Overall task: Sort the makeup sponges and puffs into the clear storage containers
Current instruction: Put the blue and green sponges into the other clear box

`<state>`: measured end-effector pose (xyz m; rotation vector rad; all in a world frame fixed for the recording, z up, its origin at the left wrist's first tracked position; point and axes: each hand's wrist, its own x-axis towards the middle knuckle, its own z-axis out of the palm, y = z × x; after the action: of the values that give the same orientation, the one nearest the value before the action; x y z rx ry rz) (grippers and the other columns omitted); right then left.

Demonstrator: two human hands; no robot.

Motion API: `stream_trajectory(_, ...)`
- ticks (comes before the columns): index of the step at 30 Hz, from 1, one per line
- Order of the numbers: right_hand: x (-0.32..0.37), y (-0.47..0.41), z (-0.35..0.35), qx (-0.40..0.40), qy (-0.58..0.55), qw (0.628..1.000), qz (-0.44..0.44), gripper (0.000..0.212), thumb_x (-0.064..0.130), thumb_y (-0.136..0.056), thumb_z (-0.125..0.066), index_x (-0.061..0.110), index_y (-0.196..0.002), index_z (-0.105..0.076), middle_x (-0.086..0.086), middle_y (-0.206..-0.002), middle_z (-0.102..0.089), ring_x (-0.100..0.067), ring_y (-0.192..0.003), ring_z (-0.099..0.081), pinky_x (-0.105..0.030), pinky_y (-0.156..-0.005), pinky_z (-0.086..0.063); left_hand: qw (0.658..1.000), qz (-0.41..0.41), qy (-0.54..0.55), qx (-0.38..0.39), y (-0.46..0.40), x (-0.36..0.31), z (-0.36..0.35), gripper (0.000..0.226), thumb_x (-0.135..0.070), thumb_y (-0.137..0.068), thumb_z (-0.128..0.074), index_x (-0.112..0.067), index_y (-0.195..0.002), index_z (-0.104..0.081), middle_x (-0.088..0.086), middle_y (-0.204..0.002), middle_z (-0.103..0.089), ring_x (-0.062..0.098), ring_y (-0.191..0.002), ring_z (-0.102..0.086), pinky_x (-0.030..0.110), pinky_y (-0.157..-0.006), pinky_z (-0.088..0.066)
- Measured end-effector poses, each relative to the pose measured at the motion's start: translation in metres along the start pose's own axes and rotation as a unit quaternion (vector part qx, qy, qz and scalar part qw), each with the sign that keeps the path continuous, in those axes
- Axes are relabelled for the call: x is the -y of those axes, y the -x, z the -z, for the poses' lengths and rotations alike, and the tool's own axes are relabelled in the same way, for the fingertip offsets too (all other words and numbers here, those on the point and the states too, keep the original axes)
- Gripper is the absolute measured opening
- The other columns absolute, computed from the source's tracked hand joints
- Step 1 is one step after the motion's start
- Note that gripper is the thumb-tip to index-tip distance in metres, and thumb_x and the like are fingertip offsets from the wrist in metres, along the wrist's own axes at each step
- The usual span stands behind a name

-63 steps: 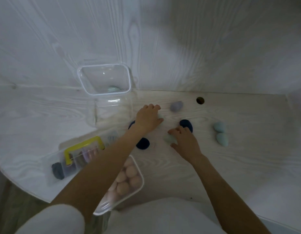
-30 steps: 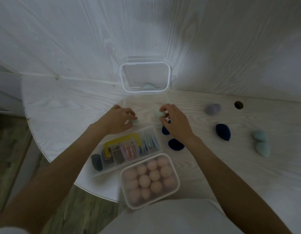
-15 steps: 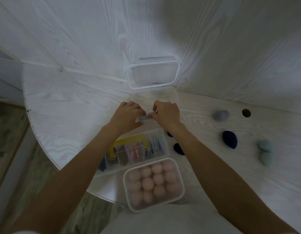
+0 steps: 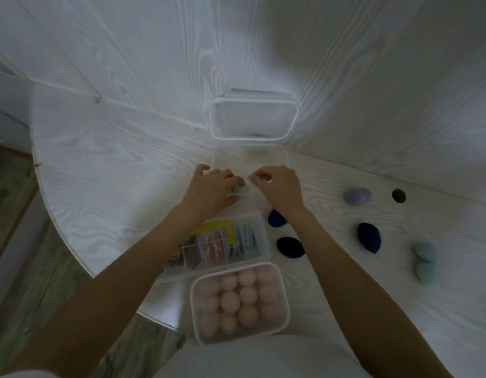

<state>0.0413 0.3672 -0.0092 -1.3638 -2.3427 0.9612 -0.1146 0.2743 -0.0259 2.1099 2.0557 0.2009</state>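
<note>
My left hand (image 4: 209, 193) holds a pale green sponge (image 4: 238, 189) at its fingertips, at the near side of the clear open container (image 4: 282, 159). The container's lid (image 4: 254, 100) stands up against the wall behind it. My right hand (image 4: 278, 184) hovers just right of the sponge with its fingers curled and nothing visible in them. Three dark blue sponges (image 4: 276, 218) (image 4: 290, 247) (image 4: 368, 237) lie on the table to the right. Farther right are a grey-lilac sponge (image 4: 358, 196) and two pale teal sponges (image 4: 425, 251) (image 4: 424, 272).
A clear compartment box (image 4: 259, 241) with a yellow handle sits under my left forearm. A closed clear box of peach puffs (image 4: 239, 301) stands at the table's near edge. There is a round hole (image 4: 398, 195) in the white table (image 4: 113, 186). The wall rises right behind the container.
My hands have moved from the scattered sponges toward the open container. The pale green sponge has passed from my right hand to my left, and my right hand has drawn slightly away.
</note>
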Motion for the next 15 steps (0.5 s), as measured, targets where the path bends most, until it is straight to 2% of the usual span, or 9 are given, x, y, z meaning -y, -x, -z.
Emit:
stream_trajectory(2,-0.007,-0.004,0.015,-0.104,-0.025,0.994,-0.01,0.016,0.023,-0.089,-0.06,0.011,-0.09,-0.071,-0.002,-0.082,-0.07,-0.013,-0.072,-0.059,-0.023,-0.069,-0.043,1.0,0.013,0.011,-0.007,0.005,0.009,0.002,0.027,-0.034,-0.082,-0.066,-0.026,-0.108,-0.064,-0.001,-0.102,-0.066,0.023,-0.089,-0.064,0.043,-0.091,-0.034)
stream_trajectory(4,-0.018,-0.012,0.026,-0.163,-0.033,0.986,-0.014,0.012,0.014,-0.09,-0.057,0.011,-0.094,-0.067,-0.003,-0.089,-0.068,-0.013,-0.075,-0.056,-0.024,-0.072,-0.042,0.999,0.028,0.021,-0.013,0.011,0.02,0.004,0.025,-0.032,-0.081,-0.068,-0.026,-0.105,-0.066,-0.001,-0.102,-0.067,0.023,-0.088,-0.065,0.04,-0.087,-0.037)
stream_trajectory(6,-0.029,-0.027,0.026,-0.148,-0.023,0.989,-0.007,0.019,0.003,-0.088,-0.053,0.008,-0.101,-0.066,-0.008,-0.101,-0.065,-0.014,-0.083,-0.056,-0.022,-0.076,-0.042,0.998,0.048,0.038,-0.006,0.018,0.028,0.008,0.025,-0.029,-0.082,-0.068,-0.023,-0.106,-0.067,0.001,-0.104,-0.067,0.025,-0.088,-0.065,0.037,-0.081,-0.041)
stream_trajectory(9,-0.034,-0.05,0.014,-0.056,-0.017,0.998,0.027,0.03,-0.005,-0.085,-0.051,0.005,-0.11,-0.063,-0.012,-0.113,-0.061,-0.022,-0.098,-0.056,-0.026,-0.085,-0.044,0.995,0.078,0.055,-0.005,0.024,0.034,0.013,0.025,-0.026,-0.084,-0.067,-0.019,-0.108,-0.067,0.004,-0.104,-0.066,0.028,-0.089,-0.063,0.034,-0.074,-0.043)
stream_trajectory(12,-0.026,-0.064,-0.005,-0.018,-0.005,0.999,0.045,0.032,0.008,-0.084,-0.061,0.008,-0.116,-0.056,-0.007,-0.113,-0.06,-0.016,-0.098,-0.052,-0.023,-0.071,-0.037,0.99,0.114,0.079,-0.001,0.03,0.04,0.013,0.027,-0.026,-0.085,-0.066,-0.019,-0.111,-0.066,0.005,-0.107,-0.064,0.027,-0.093,-0.059,0.034,-0.073,-0.045)
stream_trajectory(15,-0.018,-0.072,-0.017,-0.052,0.047,0.997,0.021,0.032,0.016,-0.082,-0.065,0.009,-0.11,-0.053,-0.007,-0.106,-0.062,-0.021,-0.094,-0.054,-0.026,-0.062,-0.036,0.988,0.12,0.095,-0.006,0.033,0.044,0.011,0.028,-0.027,-0.085,-0.066,-0.022,-0.112,-0.067,0.003,-0.108,-0.064,0.025,-0.095,-0.058,0.032,-0.073,-0.044)
